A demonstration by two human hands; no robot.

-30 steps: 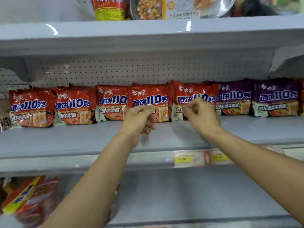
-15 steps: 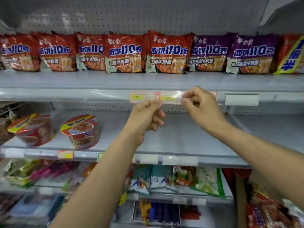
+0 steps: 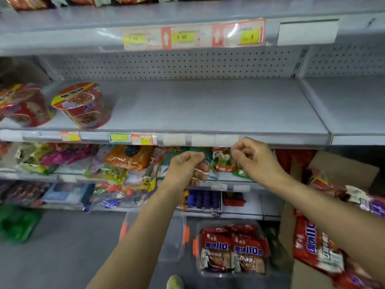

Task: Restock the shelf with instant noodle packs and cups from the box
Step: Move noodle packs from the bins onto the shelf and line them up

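Both of my hands hang in front of the shelves with fingers curled and nothing in them. My left hand [image 3: 185, 168] and my right hand [image 3: 253, 158] sit just below the front edge of the middle shelf [image 3: 208, 113]. At the left of that shelf stand two red noodle cups [image 3: 83, 105] [image 3: 23, 105], tilted. On the floor below my hands is a clear plastic box [image 3: 232, 249] holding red noodle packs. A cardboard box [image 3: 341, 172] at the right holds more red packs [image 3: 316, 247].
Price labels [image 3: 193, 36] line the upper shelf edge. Mixed snack bags [image 3: 127, 159] fill the shelf under the cups. A second clear bin with orange latches [image 3: 177, 236] sits on the floor beside the plastic box. A green bag [image 3: 18, 224] lies at the lower left.
My view has dropped from the row of noodle packs to the lower shelves and the floor. Both hands have come down and back from the upper shelf, still curled and holding nothing.
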